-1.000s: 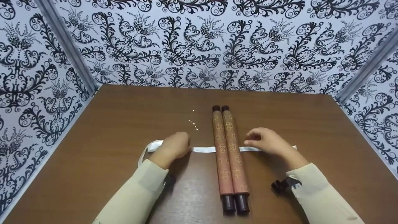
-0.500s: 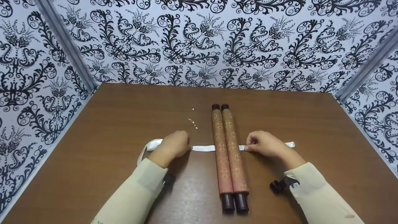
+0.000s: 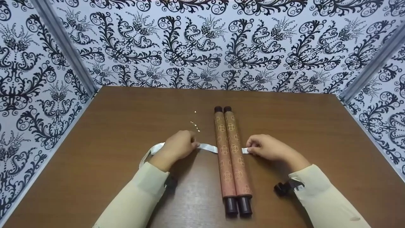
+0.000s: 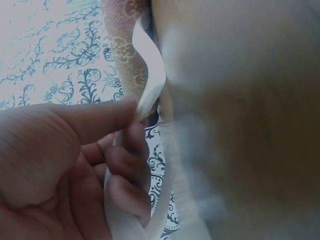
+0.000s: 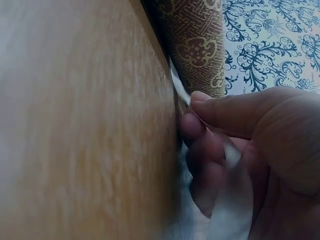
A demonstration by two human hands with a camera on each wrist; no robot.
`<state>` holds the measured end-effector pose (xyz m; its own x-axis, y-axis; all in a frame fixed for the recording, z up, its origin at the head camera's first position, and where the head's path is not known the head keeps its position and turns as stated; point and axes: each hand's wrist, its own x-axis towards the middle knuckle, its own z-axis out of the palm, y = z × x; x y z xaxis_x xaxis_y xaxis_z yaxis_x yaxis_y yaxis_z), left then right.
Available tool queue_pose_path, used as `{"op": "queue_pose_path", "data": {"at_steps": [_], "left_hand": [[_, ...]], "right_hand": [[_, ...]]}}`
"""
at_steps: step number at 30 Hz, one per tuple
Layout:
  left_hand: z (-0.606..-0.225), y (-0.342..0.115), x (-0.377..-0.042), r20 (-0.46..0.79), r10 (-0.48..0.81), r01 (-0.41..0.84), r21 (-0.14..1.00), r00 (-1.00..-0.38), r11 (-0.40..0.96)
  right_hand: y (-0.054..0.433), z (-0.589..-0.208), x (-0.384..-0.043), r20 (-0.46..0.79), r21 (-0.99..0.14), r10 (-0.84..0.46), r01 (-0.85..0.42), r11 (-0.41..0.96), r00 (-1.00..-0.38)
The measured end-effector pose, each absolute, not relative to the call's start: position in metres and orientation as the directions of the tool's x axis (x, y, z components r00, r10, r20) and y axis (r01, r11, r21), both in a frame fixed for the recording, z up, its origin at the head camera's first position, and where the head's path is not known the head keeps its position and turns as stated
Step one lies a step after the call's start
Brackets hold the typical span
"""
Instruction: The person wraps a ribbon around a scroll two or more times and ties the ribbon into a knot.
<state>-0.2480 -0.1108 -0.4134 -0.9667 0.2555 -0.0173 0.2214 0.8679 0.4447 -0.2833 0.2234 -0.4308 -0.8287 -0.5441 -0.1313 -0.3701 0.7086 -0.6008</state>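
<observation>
Two rolled scrolls (image 3: pixel 234 155) lie side by side on the table, covered in reddish-brown cloth with gold patterns and fitted with dark end knobs. A white ribbon (image 3: pixel 208 147) passes beneath them and comes out on both sides. Left of the scrolls, my left hand (image 3: pixel 178 145) pinches the ribbon between thumb and forefinger; in the left wrist view the ribbon (image 4: pixel 152 65) bends in a wave up to the scroll. On the other side my right hand (image 3: pixel 269 147) pinches the ribbon close to the scrolls, and its tail (image 5: pixel 232 200) runs through the palm in the right wrist view.
The brown wooden table (image 3: pixel 133 107) is bounded by panels (image 3: pixel 202 44) with black scroll patterns at the back and sides. Several small bright specks (image 3: pixel 195 125) show left of the scrolls. A loop of ribbon (image 3: pixel 146 158) lies left of my left wrist.
My right hand came down and took hold of the ribbon beside the scrolls. My left hand has lifted slightly, and the ribbon on that side now slopes up from the scrolls.
</observation>
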Motion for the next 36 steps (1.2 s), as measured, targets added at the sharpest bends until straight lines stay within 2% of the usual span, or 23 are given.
{"op": "queue_pose_path", "data": {"at_steps": [9,16,24,29,36], "left_hand": [[-0.393,-0.123,-0.241,-0.154,0.442,0.306,0.526,-0.884,0.794],[-0.382,-0.132,-0.241,-0.159,0.493,0.321,0.583,-0.856,0.747],[-0.391,-0.131,-0.248,-0.212,0.532,0.128,0.838,-0.820,0.531],[-0.389,-0.124,-0.254,-0.161,0.572,0.112,0.904,-0.804,0.412],[-0.376,-0.104,-0.257,-0.120,0.531,0.056,0.951,-0.839,0.303]], "right_hand": [[0.227,-0.434,-0.285,-0.112,-0.521,-0.555,-0.427,0.739,-0.824],[0.231,-0.431,-0.285,-0.098,-0.540,-0.575,-0.442,0.716,-0.812],[0.235,-0.425,-0.286,-0.092,-0.539,-0.570,-0.440,0.718,-0.817],[0.240,-0.420,-0.287,-0.081,-0.547,-0.561,-0.434,0.716,-0.824],[0.245,-0.415,-0.287,-0.101,-0.569,-0.547,-0.403,0.717,-0.831]]}}
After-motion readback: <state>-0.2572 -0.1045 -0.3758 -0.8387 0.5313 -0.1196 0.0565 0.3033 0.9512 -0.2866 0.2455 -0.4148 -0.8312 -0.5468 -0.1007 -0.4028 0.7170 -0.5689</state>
